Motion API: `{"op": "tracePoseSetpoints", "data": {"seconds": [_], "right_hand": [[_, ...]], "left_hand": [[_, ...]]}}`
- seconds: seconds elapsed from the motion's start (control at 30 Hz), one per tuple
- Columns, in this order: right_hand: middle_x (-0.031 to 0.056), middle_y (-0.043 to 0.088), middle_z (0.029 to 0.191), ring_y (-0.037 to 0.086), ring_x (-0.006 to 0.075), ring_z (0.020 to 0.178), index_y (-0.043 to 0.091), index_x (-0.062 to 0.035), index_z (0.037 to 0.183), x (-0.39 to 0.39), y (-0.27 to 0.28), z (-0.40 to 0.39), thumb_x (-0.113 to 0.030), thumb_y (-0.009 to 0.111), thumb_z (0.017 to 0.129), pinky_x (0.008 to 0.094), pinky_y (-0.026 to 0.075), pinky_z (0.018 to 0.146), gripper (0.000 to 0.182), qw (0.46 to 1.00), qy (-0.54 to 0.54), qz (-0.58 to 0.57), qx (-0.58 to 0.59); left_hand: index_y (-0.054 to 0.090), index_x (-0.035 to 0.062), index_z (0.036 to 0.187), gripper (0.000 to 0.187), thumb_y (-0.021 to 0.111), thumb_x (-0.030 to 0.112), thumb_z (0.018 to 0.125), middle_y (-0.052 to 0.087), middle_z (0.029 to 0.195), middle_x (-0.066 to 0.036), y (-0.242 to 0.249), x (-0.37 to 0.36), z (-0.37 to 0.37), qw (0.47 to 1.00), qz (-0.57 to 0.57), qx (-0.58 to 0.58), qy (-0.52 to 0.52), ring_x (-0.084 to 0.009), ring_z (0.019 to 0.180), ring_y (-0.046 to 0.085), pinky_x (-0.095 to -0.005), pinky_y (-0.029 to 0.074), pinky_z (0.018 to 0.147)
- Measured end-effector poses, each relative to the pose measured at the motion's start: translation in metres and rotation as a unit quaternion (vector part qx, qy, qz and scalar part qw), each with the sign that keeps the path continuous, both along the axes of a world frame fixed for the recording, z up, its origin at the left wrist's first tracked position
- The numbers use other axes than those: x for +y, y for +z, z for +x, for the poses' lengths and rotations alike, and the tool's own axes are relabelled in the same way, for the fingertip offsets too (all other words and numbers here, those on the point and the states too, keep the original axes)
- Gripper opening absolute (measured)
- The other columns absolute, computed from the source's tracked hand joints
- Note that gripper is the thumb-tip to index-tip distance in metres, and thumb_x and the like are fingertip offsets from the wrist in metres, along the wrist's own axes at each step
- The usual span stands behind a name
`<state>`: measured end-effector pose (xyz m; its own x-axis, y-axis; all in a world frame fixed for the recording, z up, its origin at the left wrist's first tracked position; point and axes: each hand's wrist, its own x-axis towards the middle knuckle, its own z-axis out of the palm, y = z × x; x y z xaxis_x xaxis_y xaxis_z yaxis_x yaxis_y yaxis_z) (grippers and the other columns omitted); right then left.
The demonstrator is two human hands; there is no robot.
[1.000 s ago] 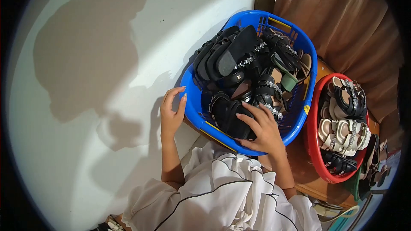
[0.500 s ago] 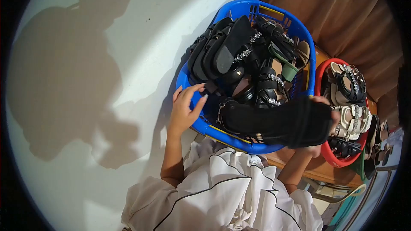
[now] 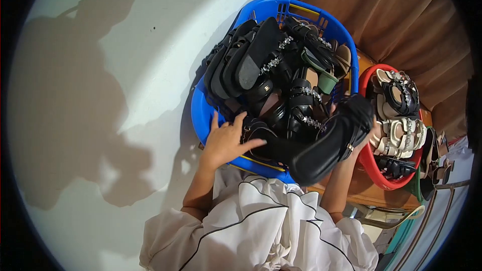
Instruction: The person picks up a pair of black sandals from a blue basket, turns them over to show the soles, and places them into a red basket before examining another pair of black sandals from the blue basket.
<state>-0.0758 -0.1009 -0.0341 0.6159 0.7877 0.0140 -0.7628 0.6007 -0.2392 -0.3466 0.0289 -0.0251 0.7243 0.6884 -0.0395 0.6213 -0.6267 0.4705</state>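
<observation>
My right hand (image 3: 372,135) grips a black strappy sandal (image 3: 321,155) with a small buckle, held over the near right side of the blue basket (image 3: 201,115). Some of its fingers are hidden behind the sandal. My left hand (image 3: 223,143) is open with fingers spread, over the basket's near left rim. Its thumb points toward another black sandal (image 3: 261,135) at the near edge. Inside the basket lie several black sandals (image 3: 248,70), some with sparkling stone straps, and one with a green heel (image 3: 327,83).
To the right, a red basket (image 3: 369,163) holds black and cream sandals (image 3: 401,138) on a brown wooden surface (image 3: 346,183). More shoes (image 3: 436,153) lie beyond it. A brown curtain (image 3: 381,15) hangs behind, and a white wall (image 3: 165,60) stands at left.
My right hand has turned the sandal, so its straps and buckle now show instead of its broad dark face. My left hand has moved slightly right relative to the basket's near edge, fingers spreading.
</observation>
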Motion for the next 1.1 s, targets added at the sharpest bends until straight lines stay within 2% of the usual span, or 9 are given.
{"op": "tracePoseSetpoints", "data": {"seconds": [0.03, 0.13, 0.17, 0.27, 0.3, 0.5, 0.73, 0.9, 1.1], "right_hand": [[0.0192, 0.040, 0.121, 0.041, 0.0306, 0.111, 0.040, -0.0065, 0.119, 0.004, -0.006, 0.001, -0.045, 0.049, 0.069, 0.0480, 0.033, 0.092, 0.063, 0.998, 0.039, 0.004, 0.045], [0.0154, 0.043, 0.119, 0.043, 0.0287, 0.108, 0.045, -0.0086, 0.115, 0.019, -0.004, -0.005, -0.048, 0.046, 0.071, 0.0491, 0.034, 0.089, 0.059, 0.972, 0.157, 0.012, 0.175], [0.0140, 0.043, 0.120, 0.042, 0.0284, 0.109, 0.046, -0.0096, 0.114, 0.017, 0.008, -0.015, -0.048, 0.046, 0.072, 0.0492, 0.033, 0.090, 0.057, 0.983, 0.139, -0.005, 0.118], [0.0126, 0.044, 0.119, 0.042, 0.0276, 0.109, 0.047, -0.0096, 0.114, 0.017, 0.004, -0.012, -0.046, 0.046, 0.074, 0.0502, 0.032, 0.091, 0.054, 0.985, 0.133, -0.030, 0.110], [0.0126, 0.045, 0.118, 0.043, 0.0275, 0.109, 0.047, -0.0098, 0.113, 0.016, 0.004, -0.013, -0.046, 0.046, 0.075, 0.0506, 0.032, 0.091, 0.053, 0.986, 0.130, -0.038, 0.095], [0.0135, 0.051, 0.112, 0.046, 0.0292, 0.105, 0.048, -0.0101, 0.114, 0.015, 0.020, -0.021, -0.044, 0.045, 0.076, 0.0567, 0.032, 0.089, 0.051, 0.984, 0.130, -0.118, 0.037], [0.0150, 0.047, 0.118, 0.047, 0.0308, 0.106, 0.043, -0.0095, 0.121, 0.011, 0.024, -0.026, -0.048, 0.043, 0.076, 0.0601, 0.031, 0.088, 0.059, 0.961, 0.257, -0.100, 0.012], [0.0164, 0.046, 0.119, 0.046, 0.0305, 0.107, 0.041, -0.0078, 0.121, 0.009, 0.026, -0.026, -0.048, 0.045, 0.076, 0.0587, 0.033, 0.087, 0.060, 0.963, 0.254, -0.086, 0.024], [0.0162, 0.047, 0.117, 0.046, 0.0310, 0.106, 0.042, -0.0060, 0.120, 0.007, 0.029, -0.029, -0.047, 0.045, 0.076, 0.0571, 0.034, 0.087, 0.060, 0.970, 0.233, -0.068, 0.027]], "left_hand": [[0.037, -0.0007, 0.117, 0.078, 0.061, 0.053, 0.066, 0.059, 0.071, -0.012, -0.004, -0.001, 0.002, 1.000, 0.022, -0.011, -0.011, -0.0274, 0.072, 0.058, -0.0442, 0.027, 0.093], [0.036, 0.0020, 0.118, 0.075, 0.064, 0.047, 0.066, 0.058, 0.070, -0.011, -0.008, 0.005, 0.003, 0.999, -0.045, -0.004, 0.018, -0.0264, 0.070, 0.058, -0.0378, 0.037, 0.081], [0.038, 0.0045, 0.116, 0.064, 0.067, 0.034, 0.067, 0.057, 0.069, -0.009, -0.008, 0.003, 0.003, 0.999, -0.021, -0.022, 0.025, -0.0249, 0.067, 0.057, -0.0345, 0.040, 0.069], [0.039, 0.0055, 0.111, 0.053, 0.064, 0.023, 0.069, 0.055, 0.067, -0.007, -0.005, 0.000, 0.003, 0.990, -0.043, -0.124, 0.050, -0.0239, 0.064, 0.056, -0.0346, 0.040, 0.068], [0.038, 0.0045, 0.109, 0.048, 0.062, 0.010, 0.068, 0.052, 0.066, -0.007, -0.002, -0.002, 0.003, 0.985, -0.010, -0.168, 0.033, -0.0198, 0.060, 0.054, -0.0305, 0.040, 0.064], [0.038, 0.0009, 0.104, 0.045, 0.056, -0.007, 0.063, 0.049, 0.067, -0.003, -0.001, -0.002, 0.007, 0.925, -0.048, -0.376, 0.013, -0.0081, 0.062, 0.047, -0.0195, 0.038, 0.060], [0.041, 0.0009, 0.102, 0.046, 0.054, -0.006, 0.058, 0.049, 0.079, -0.005, 0.044, 0.015, 0.022, 0.925, 0.064, -0.368, -0.075, -0.0100, 0.071, 0.048, -0.0208, 0.039, 0.067], [0.052, 0.0049, 0.100, 0.044, 0.046, -0.001, 0.056, 0.054, 0.089, -0.008, 0.088, 0.031, 0.054, 0.929, 0.082, -0.334, -0.138, -0.0210, 0.083, 0.051, -0.0315, 0.039, 0.081], [0.052, 0.0072, 0.102, 0.042, 0.052, 0.001, 0.060, 0.057, 0.087, -0.006, 0.064, 0.060, 0.103, 0.912, 0.147, -0.289, -0.251, -0.0253, 0.089, 0.051, -0.0370, 0.032, 0.090]]}}
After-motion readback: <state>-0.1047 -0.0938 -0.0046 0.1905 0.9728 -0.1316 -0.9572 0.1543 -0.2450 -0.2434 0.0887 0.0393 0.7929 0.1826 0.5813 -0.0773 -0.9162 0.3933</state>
